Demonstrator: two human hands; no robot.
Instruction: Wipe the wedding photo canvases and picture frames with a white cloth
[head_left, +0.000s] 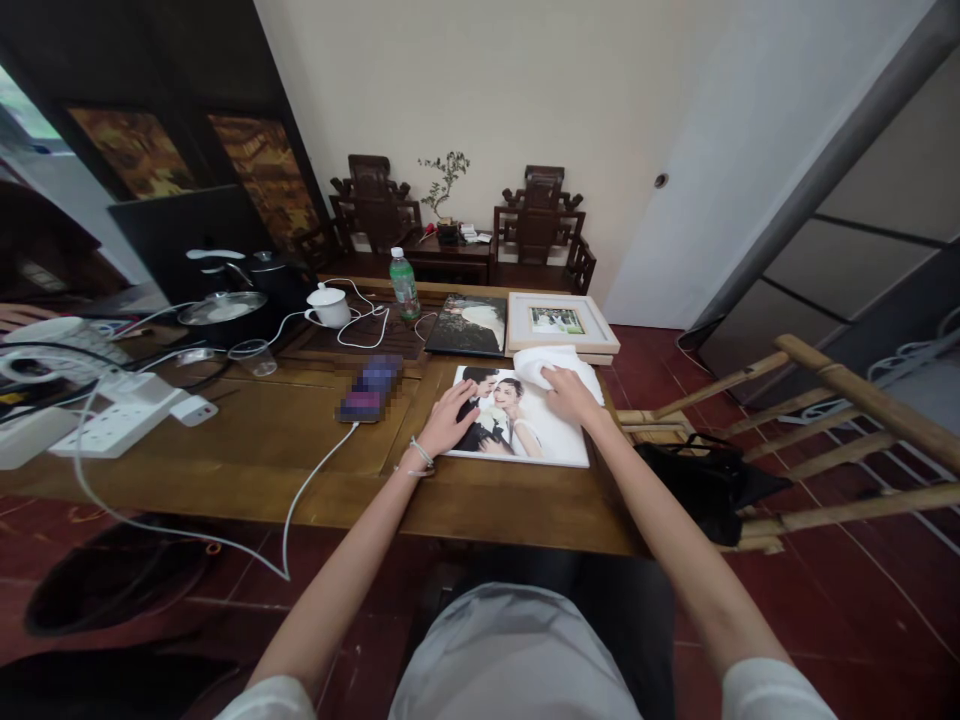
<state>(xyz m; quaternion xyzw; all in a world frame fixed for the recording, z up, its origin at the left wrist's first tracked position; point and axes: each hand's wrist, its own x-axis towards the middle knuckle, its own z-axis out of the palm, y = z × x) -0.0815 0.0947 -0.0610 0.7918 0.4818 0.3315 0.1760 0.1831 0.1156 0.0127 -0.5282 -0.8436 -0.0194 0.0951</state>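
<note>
A wedding photo panel [540,440] lies flat on the wooden table in front of me. My left hand [451,416] rests on its left edge, fingers stretched out and lying flat. At the panel's upper right, my right hand [570,396] is closed on a crumpled white cloth [551,364], which lies against the panel's surface. Just beyond are a dark photo panel [469,326] and a white framed picture [592,322] on top of another flat piece. A phone [369,390] with a white cable lies to the left of my left hand.
A green-labelled bottle [403,284], a white lidded cup [328,306] and a clear plastic cup [253,357] stand on the table [315,490]. Power strips [120,425] and loose cables crowd its left end. A bamboo chair [825,400] holding a black bag [694,480] stands at right.
</note>
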